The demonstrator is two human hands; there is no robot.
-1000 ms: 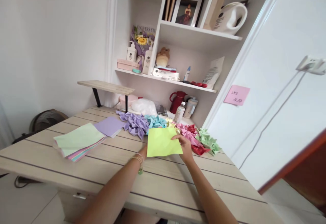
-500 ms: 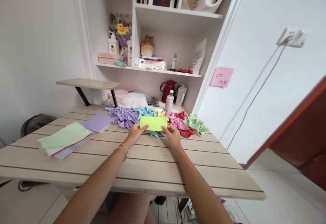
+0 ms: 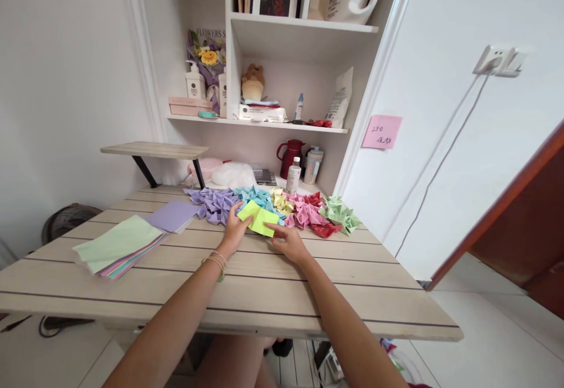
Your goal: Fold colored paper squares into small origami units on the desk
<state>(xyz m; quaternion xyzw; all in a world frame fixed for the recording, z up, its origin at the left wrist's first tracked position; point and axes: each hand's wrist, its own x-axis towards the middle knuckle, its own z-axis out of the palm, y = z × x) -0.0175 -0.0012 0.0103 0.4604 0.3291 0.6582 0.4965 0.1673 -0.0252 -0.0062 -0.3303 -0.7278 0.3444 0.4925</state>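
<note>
A yellow-green sheet of folded paper (image 3: 263,220) is held up over the table, tilted down to the right, with a crease across its middle. My left hand (image 3: 233,232) pinches its left end between thumb and fingers. At the lower right end, my right hand (image 3: 289,243) has its fingertips closed on the edge. Just behind the sheet lie folded paper pieces in heaps: purple (image 3: 218,204), blue (image 3: 251,195), pale yellow (image 3: 282,201), pink (image 3: 305,211), red (image 3: 326,230) and light green (image 3: 340,214).
Stacked coloured sheets (image 3: 121,241) and purple sheets (image 3: 173,216) lie on the left of the slatted table (image 3: 273,294). A small raised shelf (image 3: 154,150) stands at the back left. Behind the heaps are a clear bottle (image 3: 293,177), a red jug (image 3: 291,159) and a tumbler (image 3: 313,166).
The yellow-green paper was held level and flat-looking; now it is tilted and shows a crease with its halves bent. My right hand has moved slightly left and lower.
</note>
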